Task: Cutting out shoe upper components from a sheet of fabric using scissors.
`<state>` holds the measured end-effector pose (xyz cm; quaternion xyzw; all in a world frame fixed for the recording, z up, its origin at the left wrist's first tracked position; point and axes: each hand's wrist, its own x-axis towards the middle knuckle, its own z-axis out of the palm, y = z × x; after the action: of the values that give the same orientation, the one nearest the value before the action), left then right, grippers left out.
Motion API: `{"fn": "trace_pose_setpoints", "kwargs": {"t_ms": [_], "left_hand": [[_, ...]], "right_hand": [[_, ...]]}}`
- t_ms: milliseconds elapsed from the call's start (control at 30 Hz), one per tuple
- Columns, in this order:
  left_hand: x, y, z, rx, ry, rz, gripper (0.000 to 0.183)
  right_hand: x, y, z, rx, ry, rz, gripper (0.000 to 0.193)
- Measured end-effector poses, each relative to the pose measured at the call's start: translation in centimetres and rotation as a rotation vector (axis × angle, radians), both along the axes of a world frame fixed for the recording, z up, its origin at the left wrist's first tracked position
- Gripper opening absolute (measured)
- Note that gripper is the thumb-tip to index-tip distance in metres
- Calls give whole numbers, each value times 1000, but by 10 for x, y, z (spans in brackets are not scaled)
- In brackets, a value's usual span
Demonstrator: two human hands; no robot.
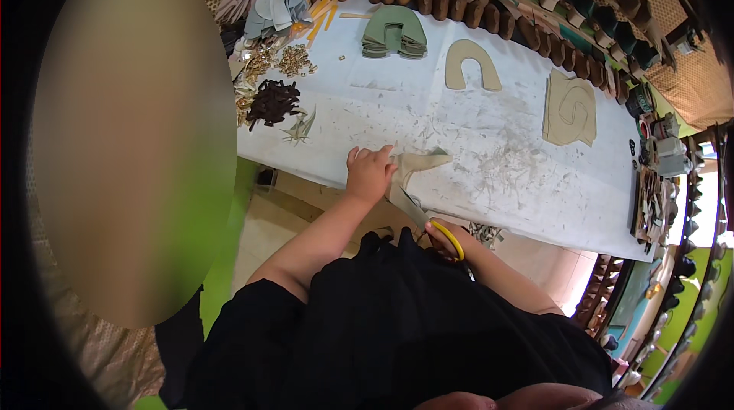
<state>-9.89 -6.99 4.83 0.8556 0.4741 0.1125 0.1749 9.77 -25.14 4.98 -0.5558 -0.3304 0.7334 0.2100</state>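
At the table's near edge my left hand is closed, pinching a beige cut piece of sheet material whose narrow end lies to the right on the white tabletop. Close to my body, my right hand grips a pair of scissors with a yellow handle. The blades point up and left toward the near side of the beige piece, just below my left hand. Whether they touch it I cannot tell. Farther back lie a stack of green U-shaped pieces and one beige U-shaped piece.
On the white table, a beige sheet with curved outlines lies to the right. Dark brown strips, gold-coloured metal fittings and green scraps sit at left. Brown shoe lasts line the back. A blurred oval covers the far left.
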Motion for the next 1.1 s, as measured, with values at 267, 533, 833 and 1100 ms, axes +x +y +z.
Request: {"fn": "trace_pose_setpoints", "kwargs": {"t_ms": [267, 533, 833, 1100], "left_hand": [[-45, -21, -22, 309, -318, -518, 48], [-39, -28, -35, 333, -271, -652, 34], [-41, -23, -39, 188, -325, -622, 26], [-40, -31, -37, 221, -330, -559, 29]], "right_hand": [[-2, 0, 8, -22, 36, -56, 46], [-2, -4, -9, -113, 176, -70, 48], [-10, -7, -10, -4, -32, -5, 56], [-23, -4, 1, 180, -351, 105, 67]]}}
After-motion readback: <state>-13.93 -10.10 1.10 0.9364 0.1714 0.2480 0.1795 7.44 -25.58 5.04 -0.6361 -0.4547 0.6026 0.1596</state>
